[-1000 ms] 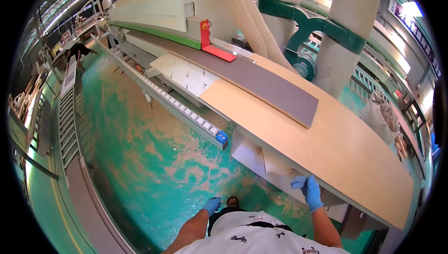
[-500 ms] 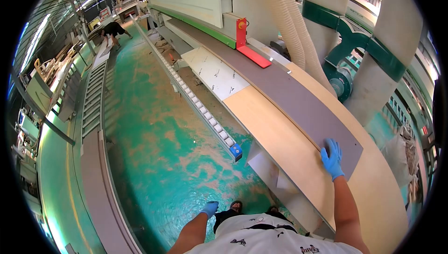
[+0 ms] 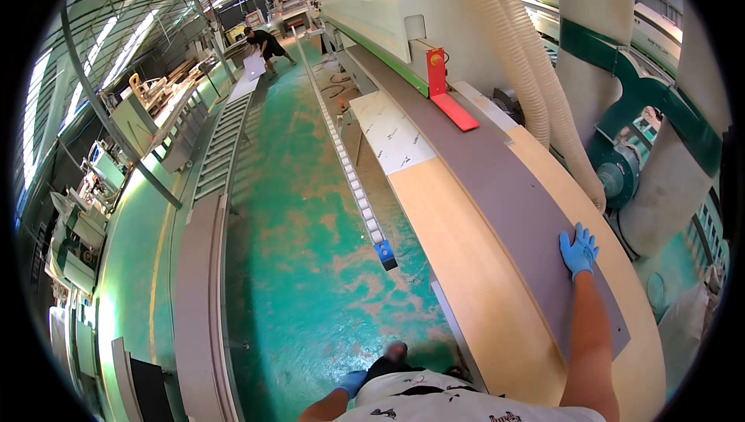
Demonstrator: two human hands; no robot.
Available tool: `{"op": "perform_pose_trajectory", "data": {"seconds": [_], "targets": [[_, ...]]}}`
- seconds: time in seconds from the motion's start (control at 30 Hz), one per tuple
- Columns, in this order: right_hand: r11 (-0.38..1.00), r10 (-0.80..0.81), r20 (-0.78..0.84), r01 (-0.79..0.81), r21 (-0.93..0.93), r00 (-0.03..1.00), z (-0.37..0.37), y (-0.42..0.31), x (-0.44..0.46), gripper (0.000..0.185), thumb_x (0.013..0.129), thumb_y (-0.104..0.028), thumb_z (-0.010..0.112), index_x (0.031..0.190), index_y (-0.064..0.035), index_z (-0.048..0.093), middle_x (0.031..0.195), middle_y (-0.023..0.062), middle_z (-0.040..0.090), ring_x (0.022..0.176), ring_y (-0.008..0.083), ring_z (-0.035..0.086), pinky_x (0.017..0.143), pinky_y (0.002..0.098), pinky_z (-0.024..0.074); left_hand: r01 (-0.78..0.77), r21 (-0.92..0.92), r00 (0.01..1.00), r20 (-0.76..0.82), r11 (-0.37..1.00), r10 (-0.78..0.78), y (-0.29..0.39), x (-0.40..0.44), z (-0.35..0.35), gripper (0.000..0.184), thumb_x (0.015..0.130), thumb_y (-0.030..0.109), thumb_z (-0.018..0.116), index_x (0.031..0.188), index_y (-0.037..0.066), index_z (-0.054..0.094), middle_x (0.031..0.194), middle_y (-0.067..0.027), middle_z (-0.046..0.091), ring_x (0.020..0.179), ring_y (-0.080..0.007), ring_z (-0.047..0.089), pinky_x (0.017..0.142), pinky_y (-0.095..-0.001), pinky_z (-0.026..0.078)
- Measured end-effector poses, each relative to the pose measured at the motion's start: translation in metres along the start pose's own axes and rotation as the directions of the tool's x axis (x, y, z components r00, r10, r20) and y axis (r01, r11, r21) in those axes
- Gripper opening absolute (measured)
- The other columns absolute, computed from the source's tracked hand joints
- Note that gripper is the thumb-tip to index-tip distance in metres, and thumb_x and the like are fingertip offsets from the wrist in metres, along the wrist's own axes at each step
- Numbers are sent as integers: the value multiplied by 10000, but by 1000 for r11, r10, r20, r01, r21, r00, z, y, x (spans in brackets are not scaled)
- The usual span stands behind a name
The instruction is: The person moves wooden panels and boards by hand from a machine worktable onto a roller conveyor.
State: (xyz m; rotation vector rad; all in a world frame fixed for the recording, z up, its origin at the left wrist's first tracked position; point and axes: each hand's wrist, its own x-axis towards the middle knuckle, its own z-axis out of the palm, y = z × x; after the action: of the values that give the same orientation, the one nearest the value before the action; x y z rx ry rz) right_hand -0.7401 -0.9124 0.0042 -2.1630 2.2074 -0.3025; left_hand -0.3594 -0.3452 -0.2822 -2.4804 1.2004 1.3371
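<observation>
Along the pale worktop (image 3: 438, 212) in the head view, the long board (image 3: 508, 189) lies directly under the right hand (image 3: 579, 252), the nearer one, its long axis running forward from beside the person to the white machine (image 3: 365, 25). That hand rests palm down with fingers spread; the left hand (image 3: 352, 382) hangs well apart by the hip, its grip impossible to tell. The board looks flat, grey-brown and straight-edged.

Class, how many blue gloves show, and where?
2: one on the right hand, against the grey panel; one on the left hand, beside the white shirt. The distant worker appears too small to check.
</observation>
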Motion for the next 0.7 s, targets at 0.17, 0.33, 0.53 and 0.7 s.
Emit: {"op": "perform_pose_trajectory", "data": {"seconds": [0.17,0.33,0.53,0.7], "targets": [[997,-22,-84,29,76,996,-3,12,16,481,856,-438,463,1157,-75,560,1114,192,575,1058,349,530,929,484,373,-174,-576,957,-291,799,-2,61,-14,4,331,886,331,457,797,55,619,786,-70,620,754,-172,581,673,-368,453],[981,-59,-222,98,170,973,4,46,-3,372,863,-343,497,1064,-53,615,930,189,636,858,351,611,796,435,467,168,-766,976,41,621,-213,70,-39,-5,347,889,350,510,1082,82,618,938,-37,626,777,-139,562,705,-318,465],[973,-77,-196,117,201,978,-13,92,-33,394,846,-359,537,1046,-30,622,950,206,627,873,352,608,790,435,473,230,-743,958,61,628,-279,84,-68,6,385,884,378,531,1128,87,596,989,-44,627,813,-129,565,709,-313,463],[982,-33,-185,67,176,982,-24,125,-64,428,842,-379,540,1068,-25,617,955,216,625,898,357,605,802,435,470,44,-699,992,-53,714,-112,74,-61,28,327,869,359,489,944,78,637,870,-29,601,751,-122,526,647,-299,433]]}}
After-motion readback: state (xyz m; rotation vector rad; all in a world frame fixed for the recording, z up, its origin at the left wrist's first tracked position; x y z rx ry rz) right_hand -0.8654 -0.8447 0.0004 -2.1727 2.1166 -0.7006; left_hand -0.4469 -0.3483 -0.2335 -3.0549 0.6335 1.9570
